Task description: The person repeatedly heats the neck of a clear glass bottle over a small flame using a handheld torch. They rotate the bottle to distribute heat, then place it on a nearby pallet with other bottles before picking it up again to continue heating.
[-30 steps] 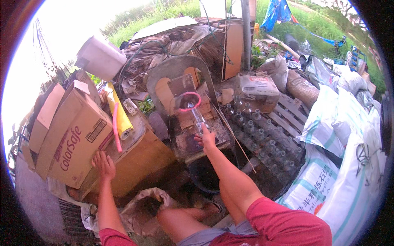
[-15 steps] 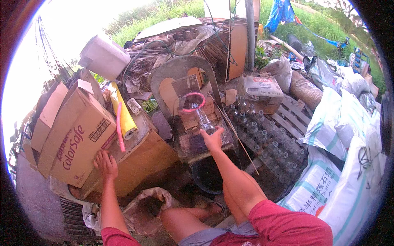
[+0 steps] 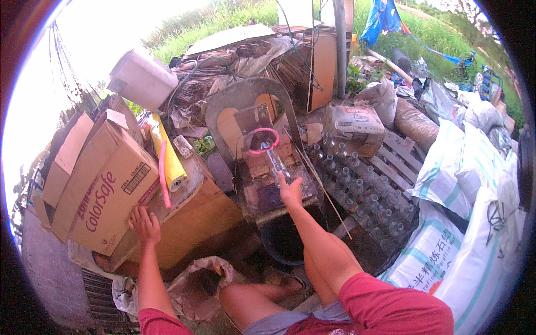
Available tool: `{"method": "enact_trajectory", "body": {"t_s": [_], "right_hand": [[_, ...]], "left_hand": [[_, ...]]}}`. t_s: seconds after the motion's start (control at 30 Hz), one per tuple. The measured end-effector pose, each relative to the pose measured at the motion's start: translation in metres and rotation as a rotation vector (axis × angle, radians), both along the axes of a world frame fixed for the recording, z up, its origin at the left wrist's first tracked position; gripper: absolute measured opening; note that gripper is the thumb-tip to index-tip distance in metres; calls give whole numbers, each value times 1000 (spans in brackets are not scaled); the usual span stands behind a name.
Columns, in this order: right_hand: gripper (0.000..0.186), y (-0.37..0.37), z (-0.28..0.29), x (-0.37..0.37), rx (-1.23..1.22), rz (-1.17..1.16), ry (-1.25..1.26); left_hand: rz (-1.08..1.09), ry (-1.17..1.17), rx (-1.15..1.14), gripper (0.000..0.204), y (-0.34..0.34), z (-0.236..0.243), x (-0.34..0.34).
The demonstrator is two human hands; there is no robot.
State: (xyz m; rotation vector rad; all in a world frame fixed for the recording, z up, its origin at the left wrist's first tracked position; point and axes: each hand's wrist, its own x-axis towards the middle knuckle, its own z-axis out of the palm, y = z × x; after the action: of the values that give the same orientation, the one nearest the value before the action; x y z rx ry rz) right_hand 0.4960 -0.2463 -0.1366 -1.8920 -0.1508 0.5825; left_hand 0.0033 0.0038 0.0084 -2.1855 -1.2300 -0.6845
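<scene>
A clear glass bottle point(image 3: 274, 161) is in my right hand point(image 3: 290, 191), whose fingers close on its lower end. The bottle points away from me, and its far end lies within the outline of a pinkish-red ring point(image 3: 277, 134). Whether it touches the ring I cannot tell. Behind the ring are brick-like blocks point(image 3: 258, 165) on the seat of an old grey plastic chair point(image 3: 223, 89). On the left my left hand point(image 3: 144, 224) lies with its fingers spread against the lower edge of a cardboard box point(image 3: 106, 192), holding nothing.
Several clear bottles point(image 3: 357, 190) stand right of the chair, near a carton point(image 3: 357, 124) and a wooden pallet point(image 3: 391, 159). White sacks point(image 3: 441, 173) line the right side. A yellow roll point(image 3: 167, 153) and pink tube point(image 3: 163, 178) lie beside the box. A dark bucket point(image 3: 287, 240) is below the seat.
My right hand has shifted its grip on the bottle, one finger now reaching along its side. The bottle has moved slightly left. My left hand has stayed in place.
</scene>
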Motion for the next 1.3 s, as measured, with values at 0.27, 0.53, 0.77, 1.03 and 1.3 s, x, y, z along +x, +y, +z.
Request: {"method": "enact_trajectory", "body": {"t_s": [0.27,0.53,0.77,1.03,1.3], "right_hand": [[113,1,-4,-2,397,-43,403],[106,15,-31,9,252,-96,324],[110,5,-22,-2,147,11,62],[105,8,-20,6,389,-41,354],[108,-8,11,-12,1,-7,-55]], "left_hand": [[10,-37,-77,34,-6,4,2],[25,-26,-95,34,-7,6,4],[24,0,-57,33,-4,4,0],[22,33,79,33,7,-9,-5],[24,39,105,33,10,-12,-9]]}}
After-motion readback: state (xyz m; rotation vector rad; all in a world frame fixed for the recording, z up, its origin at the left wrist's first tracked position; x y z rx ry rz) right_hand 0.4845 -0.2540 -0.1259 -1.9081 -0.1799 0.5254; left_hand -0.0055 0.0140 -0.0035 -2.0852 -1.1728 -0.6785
